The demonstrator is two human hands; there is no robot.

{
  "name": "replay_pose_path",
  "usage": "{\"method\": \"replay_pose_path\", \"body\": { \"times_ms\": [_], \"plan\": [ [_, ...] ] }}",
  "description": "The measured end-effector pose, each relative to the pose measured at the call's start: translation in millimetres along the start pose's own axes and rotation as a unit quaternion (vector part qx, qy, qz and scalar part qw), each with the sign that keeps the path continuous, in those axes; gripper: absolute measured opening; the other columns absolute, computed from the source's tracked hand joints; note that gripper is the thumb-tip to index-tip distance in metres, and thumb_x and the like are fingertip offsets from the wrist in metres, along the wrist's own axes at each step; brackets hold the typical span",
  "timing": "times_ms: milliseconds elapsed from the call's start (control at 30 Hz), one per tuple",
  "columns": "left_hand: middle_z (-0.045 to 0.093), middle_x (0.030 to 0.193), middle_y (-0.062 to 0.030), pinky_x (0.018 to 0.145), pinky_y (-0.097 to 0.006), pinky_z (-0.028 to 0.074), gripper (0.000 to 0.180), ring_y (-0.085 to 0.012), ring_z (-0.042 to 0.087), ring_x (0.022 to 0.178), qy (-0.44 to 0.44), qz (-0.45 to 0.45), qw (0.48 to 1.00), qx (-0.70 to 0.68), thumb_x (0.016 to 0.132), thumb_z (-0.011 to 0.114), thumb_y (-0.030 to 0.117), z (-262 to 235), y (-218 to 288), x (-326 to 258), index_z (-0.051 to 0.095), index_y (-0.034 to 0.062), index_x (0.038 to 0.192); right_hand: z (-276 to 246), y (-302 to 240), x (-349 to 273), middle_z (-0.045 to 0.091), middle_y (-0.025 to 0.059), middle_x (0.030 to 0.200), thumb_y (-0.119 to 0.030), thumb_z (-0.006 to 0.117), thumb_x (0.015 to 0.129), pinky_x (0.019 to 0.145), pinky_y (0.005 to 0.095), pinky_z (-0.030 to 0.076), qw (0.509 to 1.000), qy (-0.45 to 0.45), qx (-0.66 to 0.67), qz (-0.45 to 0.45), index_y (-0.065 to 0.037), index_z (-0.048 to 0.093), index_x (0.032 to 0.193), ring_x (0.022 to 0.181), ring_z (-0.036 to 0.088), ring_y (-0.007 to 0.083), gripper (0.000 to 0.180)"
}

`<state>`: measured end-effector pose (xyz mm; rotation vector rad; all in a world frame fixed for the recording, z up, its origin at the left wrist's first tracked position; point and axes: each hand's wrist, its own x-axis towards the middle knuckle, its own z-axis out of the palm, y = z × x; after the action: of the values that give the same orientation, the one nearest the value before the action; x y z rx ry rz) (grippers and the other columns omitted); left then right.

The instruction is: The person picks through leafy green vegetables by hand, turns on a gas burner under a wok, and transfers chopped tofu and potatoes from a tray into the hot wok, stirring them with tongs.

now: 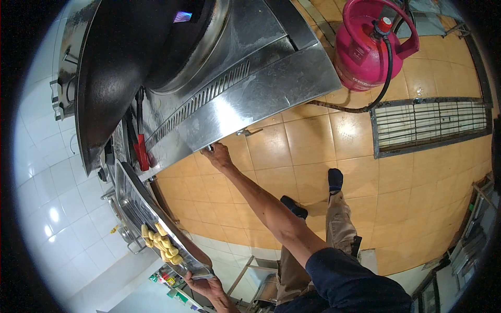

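Note:
My left hand (204, 286) grips the near end of a long metal tray (185, 245), which is tilted. Several pale yellow, finger-shaped pieces (162, 242) lie together in it; they look like small peeled bananas. My right hand (218, 156) reaches to the front edge of a stainless steel stove (229, 115), its fingers closed round a small control knob there, mostly hidden by the hand. A similar valve (249, 132) sticks out farther along that edge. On the stove, a large black wok (109, 68) stands tipped beside the burner ring (209, 47), and a purple-blue glow shows within.
A red-handled tool (141, 151) lies on the stove beside the wok. At the far right stands a pink gas cylinder (360, 57) with a black hose (387, 78). A metal floor grate (428, 125) sits in the orange tiles. White wall tiles (57, 208) are at left.

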<state>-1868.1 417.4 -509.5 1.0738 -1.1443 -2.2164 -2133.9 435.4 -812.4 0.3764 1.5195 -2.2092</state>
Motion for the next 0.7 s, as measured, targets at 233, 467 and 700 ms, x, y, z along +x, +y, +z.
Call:
{"method": "replay_pose_path", "body": {
  "times_ms": [233,467,700],
  "plan": [
    [0.061,0.125,-0.0181,0.093,-0.037,0.055,0.051,-0.0283,0.062,0.109,-0.02,0.003,1.0,0.008,0.083,0.061,0.012,-11.2,4.5,0.4,0.05,-0.0011,0.13,0.6,0.6,-1.9,0.068,0.019,0.088,-0.033,0.068,0.085,0.073,0.0369,0.052,0.999,-0.011,0.034,0.006,0.002,0.063,0.105,0.08,0.067,0.0254,0.04],
    [0.061,0.124,-0.0168,0.094,-0.038,0.053,0.052,-0.028,0.062,0.11,0.003,0.018,0.999,0.028,0.082,0.061,0.013,-7.3,1.3,1.1,0.05,0.0001,0.131,1.7,4.0,2.5,0.068,0.0184,0.087,-0.033,0.068,0.085,0.072,0.0373,0.052,1.0,-0.004,0.013,0.015,0.002,0.063,0.101,0.079,0.067,0.0264,0.038],
    [0.061,0.124,-0.0172,0.092,-0.038,0.055,0.05,-0.0284,0.062,0.109,0.026,0.033,0.999,0.03,0.083,0.061,0.013,-3.8,-2.2,1.5,0.05,-0.0008,0.13,0.8,3.6,0.1,0.068,0.0175,0.084,-0.032,0.067,0.084,0.072,0.038,0.052,1.0,-0.002,0.022,0.013,0.002,0.063,0.095,0.078,0.067,0.027,0.036]
  ]
}}
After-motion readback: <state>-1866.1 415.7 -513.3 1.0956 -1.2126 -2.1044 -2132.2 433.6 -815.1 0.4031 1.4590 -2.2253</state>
